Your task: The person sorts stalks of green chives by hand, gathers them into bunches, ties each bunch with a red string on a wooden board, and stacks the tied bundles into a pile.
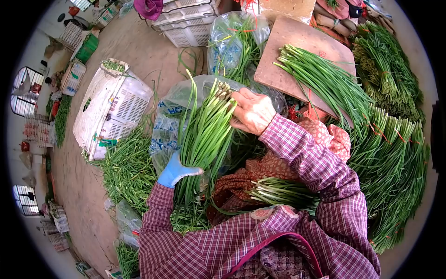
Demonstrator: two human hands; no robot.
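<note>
Flr bkgd; greens btwn hands, fore-aft, stem ends fwd.

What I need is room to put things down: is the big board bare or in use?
In use: a bunch lies across the board, its leaves hanging over the edge.
</note>
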